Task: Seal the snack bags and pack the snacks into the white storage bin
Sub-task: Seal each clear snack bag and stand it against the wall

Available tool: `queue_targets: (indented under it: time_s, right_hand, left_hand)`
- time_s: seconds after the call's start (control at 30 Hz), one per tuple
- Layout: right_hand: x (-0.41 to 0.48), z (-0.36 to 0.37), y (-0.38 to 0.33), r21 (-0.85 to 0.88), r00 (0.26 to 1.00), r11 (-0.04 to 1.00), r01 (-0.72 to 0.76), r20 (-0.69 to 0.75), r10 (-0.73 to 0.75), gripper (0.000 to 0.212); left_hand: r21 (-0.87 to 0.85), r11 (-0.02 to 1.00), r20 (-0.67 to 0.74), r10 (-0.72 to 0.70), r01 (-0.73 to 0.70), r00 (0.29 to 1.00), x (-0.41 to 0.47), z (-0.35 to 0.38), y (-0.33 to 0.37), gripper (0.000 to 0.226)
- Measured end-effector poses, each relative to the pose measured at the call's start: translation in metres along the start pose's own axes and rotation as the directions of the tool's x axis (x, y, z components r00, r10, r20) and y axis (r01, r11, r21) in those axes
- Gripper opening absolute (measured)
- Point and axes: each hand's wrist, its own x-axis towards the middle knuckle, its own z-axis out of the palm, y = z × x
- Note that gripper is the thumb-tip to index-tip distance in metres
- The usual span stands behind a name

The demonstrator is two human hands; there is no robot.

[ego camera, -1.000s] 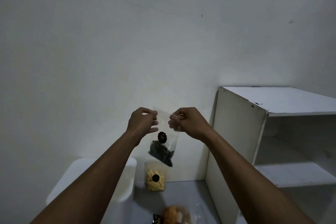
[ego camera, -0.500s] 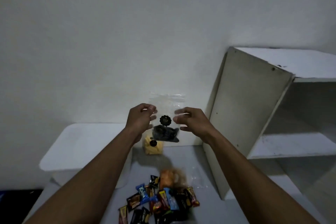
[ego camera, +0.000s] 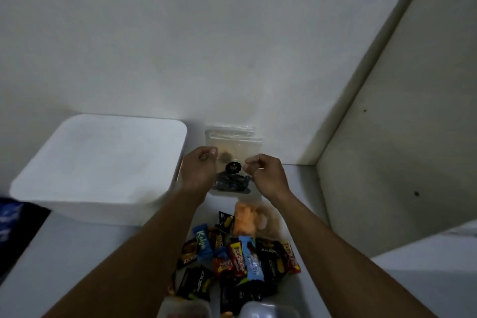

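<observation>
Left hand (ego camera: 198, 170), right hand (ego camera: 267, 175): bare (forearms (ego camera: 144, 245) too, up to frame edge).

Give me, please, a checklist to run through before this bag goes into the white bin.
1. Grip on the clear bag of dark snacks: left hand and right hand pinch its sides. Ok.
2. Bag's top strip sealed: cannot tell.
3. White storage bin open: a flat lid appears to cover it. Not ok.
4. Way to the bin: it stands just left of the left hand, with nothing between. Ok.
5. Other snacks packed: the wrapped candy bars lie loose in a pile. Not ok.
</observation>
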Motion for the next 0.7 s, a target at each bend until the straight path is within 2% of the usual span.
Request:
queue_targets:
  time_s: [0.2,0.43,0.63,0.7]
  right_hand:
    - [0.032,0.024,0.040,-0.072,0.999,0.997,-0.042,-0.037,0.040,0.012]
    - [0.047,0.036,0.050,-0.080,0.995,0.996,-0.032,-0.099,0.024,0.007]
    - [0.047,0.031,0.043,-0.071,0.994,0.996,-0.051,-0.100,0.044,0.015]
    - [0.043,0.023,0.040,-0.091,0.997,0.994,-0.053,-0.068,0.047,0.021]
  left_hand:
    - [-0.055,0.987,-0.132,-0.154,0.148,0.979,0.037,0.028,-0.052,0.016]
    - [-0.056,0.983,-0.196,-0.180,0.172,0.964,0.055,0.036,-0.068,0.008]
    - [-0.129,0.987,-0.193,-0.123,0.099,0.973,0.057,0.040,-0.062,0.033]
    - [-0.086,0.992,-0.171,-0.109,0.095,0.979,0.051,0.040,-0.060,0.045]
